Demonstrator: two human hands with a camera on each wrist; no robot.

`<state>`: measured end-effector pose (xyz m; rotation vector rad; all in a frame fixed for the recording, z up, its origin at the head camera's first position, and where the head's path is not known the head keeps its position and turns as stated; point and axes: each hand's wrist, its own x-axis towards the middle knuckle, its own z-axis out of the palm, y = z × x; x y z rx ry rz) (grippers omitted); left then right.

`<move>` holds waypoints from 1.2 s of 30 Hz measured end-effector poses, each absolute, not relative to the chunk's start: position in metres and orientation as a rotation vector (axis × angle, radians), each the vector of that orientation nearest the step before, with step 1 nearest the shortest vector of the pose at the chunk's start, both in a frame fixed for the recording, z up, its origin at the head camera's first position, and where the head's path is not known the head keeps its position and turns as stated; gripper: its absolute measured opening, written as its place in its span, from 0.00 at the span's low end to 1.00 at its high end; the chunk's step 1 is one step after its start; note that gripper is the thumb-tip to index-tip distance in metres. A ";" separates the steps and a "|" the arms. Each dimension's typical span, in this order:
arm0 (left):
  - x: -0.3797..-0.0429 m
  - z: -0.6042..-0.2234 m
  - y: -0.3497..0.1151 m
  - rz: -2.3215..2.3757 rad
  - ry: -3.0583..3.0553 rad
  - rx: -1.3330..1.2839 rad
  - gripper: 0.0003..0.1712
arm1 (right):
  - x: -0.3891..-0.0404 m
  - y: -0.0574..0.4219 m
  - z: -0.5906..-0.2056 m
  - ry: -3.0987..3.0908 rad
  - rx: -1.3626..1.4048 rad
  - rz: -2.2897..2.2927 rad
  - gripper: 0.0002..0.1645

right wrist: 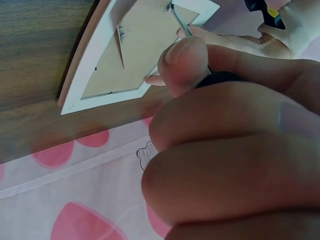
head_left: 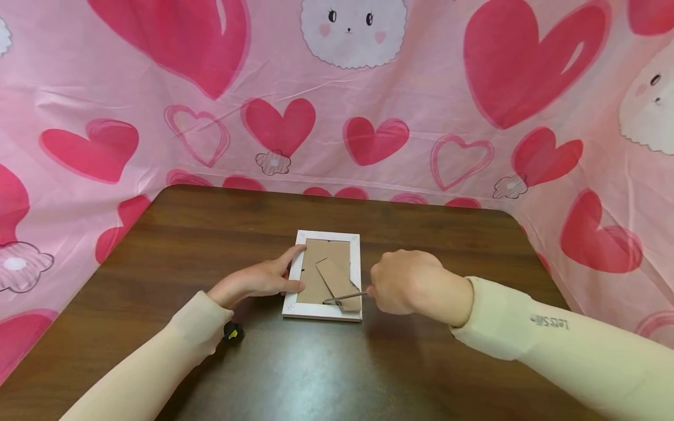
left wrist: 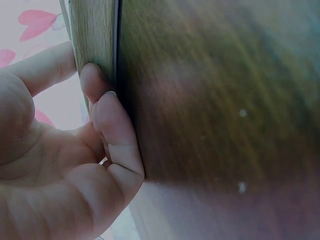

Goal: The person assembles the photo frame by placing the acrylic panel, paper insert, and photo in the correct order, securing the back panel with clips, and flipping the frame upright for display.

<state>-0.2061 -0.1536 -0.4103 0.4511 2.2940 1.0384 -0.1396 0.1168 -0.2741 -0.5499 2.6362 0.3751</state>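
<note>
A white picture frame (head_left: 355, 251) lies face down on the table, its brown backing board (head_left: 312, 279) and folded stand flap (head_left: 334, 282) facing up. My left hand (head_left: 263, 278) grips the frame's left side, thumb on the rim. In the left wrist view, fingertips (left wrist: 114, 112) press against the frame's wooden side edge (left wrist: 95, 35). With curled fingers my right hand (head_left: 405, 282) holds a screwdriver (head_left: 350, 296) with a thin metal shaft; its dark handle (right wrist: 220, 78) is mostly hidden in the fist. The shaft's tip meets the near edge of the backing board, by a small dark tab.
The dark wood table (head_left: 253, 374) extends around the frame. A pink curtain (head_left: 326, 88) with hearts hangs behind and at both sides. By my left cuff sits a small black and yellow object (head_left: 233, 332).
</note>
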 end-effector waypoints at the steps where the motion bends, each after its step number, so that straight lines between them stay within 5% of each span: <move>1: -0.206 -0.410 -0.154 1.040 2.291 0.454 0.58 | -0.140 0.117 -0.274 2.635 -0.547 0.375 0.17; 36: -0.209 -0.410 -0.152 1.034 2.285 0.452 0.58 | -0.160 0.119 -0.282 2.415 -0.479 0.279 0.21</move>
